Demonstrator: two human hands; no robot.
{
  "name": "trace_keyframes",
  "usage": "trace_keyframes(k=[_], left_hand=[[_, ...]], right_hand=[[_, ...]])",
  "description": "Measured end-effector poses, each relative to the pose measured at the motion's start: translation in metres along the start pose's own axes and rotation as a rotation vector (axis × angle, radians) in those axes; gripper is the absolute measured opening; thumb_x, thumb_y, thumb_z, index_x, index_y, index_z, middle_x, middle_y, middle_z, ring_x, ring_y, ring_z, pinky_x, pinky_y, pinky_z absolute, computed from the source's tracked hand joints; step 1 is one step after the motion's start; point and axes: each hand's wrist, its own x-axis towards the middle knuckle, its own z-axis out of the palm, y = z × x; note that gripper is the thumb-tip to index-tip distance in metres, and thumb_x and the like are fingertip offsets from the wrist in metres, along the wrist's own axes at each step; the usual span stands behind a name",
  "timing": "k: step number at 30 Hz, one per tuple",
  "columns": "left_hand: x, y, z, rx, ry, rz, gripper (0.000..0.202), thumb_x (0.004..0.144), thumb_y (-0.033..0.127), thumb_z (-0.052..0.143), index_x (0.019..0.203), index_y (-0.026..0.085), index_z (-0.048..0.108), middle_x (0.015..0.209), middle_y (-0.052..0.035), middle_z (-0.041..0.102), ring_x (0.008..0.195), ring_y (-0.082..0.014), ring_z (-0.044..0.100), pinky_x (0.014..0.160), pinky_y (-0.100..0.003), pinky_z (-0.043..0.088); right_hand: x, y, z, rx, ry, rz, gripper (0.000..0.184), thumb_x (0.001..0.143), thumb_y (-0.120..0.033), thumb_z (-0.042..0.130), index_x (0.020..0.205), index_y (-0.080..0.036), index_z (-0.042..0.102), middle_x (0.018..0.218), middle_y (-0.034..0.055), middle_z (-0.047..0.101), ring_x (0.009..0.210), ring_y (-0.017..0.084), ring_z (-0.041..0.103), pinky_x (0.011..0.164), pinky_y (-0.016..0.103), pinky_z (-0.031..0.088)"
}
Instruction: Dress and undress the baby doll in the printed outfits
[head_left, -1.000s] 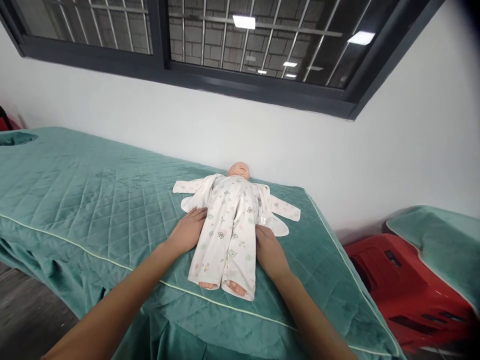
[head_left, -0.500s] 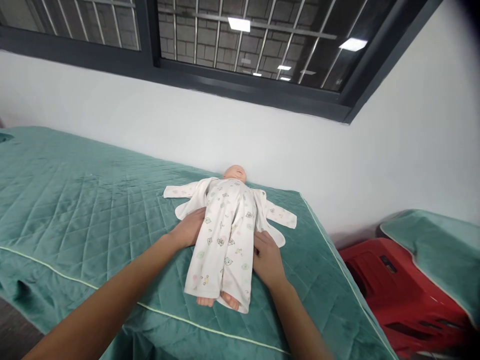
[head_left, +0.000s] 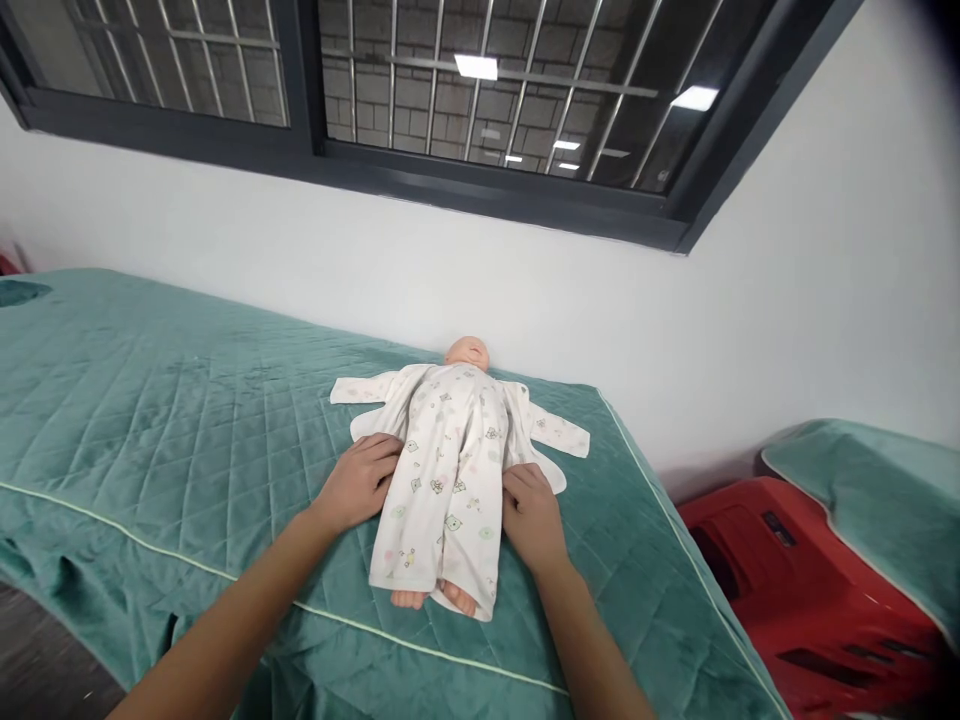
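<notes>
At doll's [head_left: 448, 470] hips — left hand [head_left: 358, 486], right hand [head_left: 534, 517], both flat, spread, grasping nothing. Under doll: bed [head_left: 187, 400], edge near its feet — a careless tug could slide it off.

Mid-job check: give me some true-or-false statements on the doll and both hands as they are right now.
1. The doll lies face up on the green quilted cover. True.
2. The left hand rests palm down against the doll's side. True.
3. The right hand holds a sleeve up in the air. False: it lies on the cover at the doll's other side.
4. The doll wears socks. False: bare feet poke out of the trouser legs.
</notes>
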Motion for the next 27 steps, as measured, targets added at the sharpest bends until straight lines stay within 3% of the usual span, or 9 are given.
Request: trace_keyframes(k=[3, 8, 14, 18, 23, 27], left_hand=[[-0.007, 0.003, -0.002, 0.031, -0.036, -0.001, 0.029, 0.093, 0.023, 0.047, 0.104, 0.025, 0.073, 0.11, -0.0081, 0.067, 0.115, -0.0247, 0.055, 0.098, -0.042, 0.044], [-0.009, 0.004, -0.001, 0.024, -0.158, 0.033, 0.03, 0.091, 0.026, 0.054, 0.116, 0.03, 0.07, 0.124, -0.0071, 0.064, 0.128, -0.027, 0.046, 0.107, -0.046, 0.037], [-0.008, 0.005, 0.002, 0.066, -0.237, 0.088, 0.034, 0.092, 0.025, 0.053, 0.123, 0.032, 0.067, 0.136, -0.0058, 0.058, 0.136, -0.0279, 0.037, 0.118, -0.053, 0.019], [-0.005, 0.006, 0.009, 0.098, -0.247, 0.104, 0.034, 0.09, 0.026, 0.055, 0.121, 0.032, 0.068, 0.131, -0.0066, 0.061, 0.135, -0.0291, 0.036, 0.12, -0.055, 0.012], [-0.007, 0.001, 0.015, 0.06, -0.182, 0.118, 0.032, 0.09, 0.025, 0.056, 0.118, 0.033, 0.069, 0.127, -0.0056, 0.063, 0.129, -0.0272, 0.044, 0.119, -0.053, 0.016], [-0.011, -0.007, 0.015, -0.026, -0.016, 0.084, 0.029, 0.091, 0.018, 0.052, 0.107, 0.029, 0.073, 0.124, -0.0059, 0.065, 0.125, -0.0251, 0.048, 0.11, -0.047, 0.034]], right_hand=[[-0.003, 0.002, 0.0, 0.014, 0.016, -0.016, 0.028, 0.082, -0.002, 0.045, 0.065, -0.019, 0.059, 0.075, 0.0043, 0.059, 0.084, 0.02, 0.049, 0.075, 0.032, 0.04], [-0.013, 0.0, -0.002, 0.015, -0.07, 0.032, 0.03, 0.081, 0.002, 0.043, 0.066, -0.019, 0.06, 0.076, 0.0047, 0.06, 0.082, 0.02, 0.05, 0.074, 0.032, 0.041], [-0.02, -0.014, -0.006, -0.021, -0.133, 0.036, 0.024, 0.086, -0.005, 0.049, 0.088, -0.019, 0.068, 0.096, 0.0069, 0.064, 0.094, 0.023, 0.051, 0.083, 0.035, 0.04], [-0.019, -0.018, -0.006, -0.045, -0.194, 0.022, 0.022, 0.087, -0.009, 0.052, 0.096, -0.02, 0.068, 0.102, 0.0073, 0.063, 0.099, 0.024, 0.051, 0.085, 0.036, 0.04], [-0.017, -0.014, -0.005, -0.042, -0.18, 0.022, 0.025, 0.086, -0.006, 0.048, 0.088, -0.021, 0.068, 0.095, 0.0057, 0.063, 0.092, 0.022, 0.051, 0.08, 0.034, 0.04], [-0.018, -0.012, -0.003, 0.008, -0.119, 0.043, 0.025, 0.085, -0.005, 0.046, 0.072, -0.02, 0.061, 0.085, 0.005, 0.062, 0.085, 0.021, 0.05, 0.075, 0.033, 0.039]])
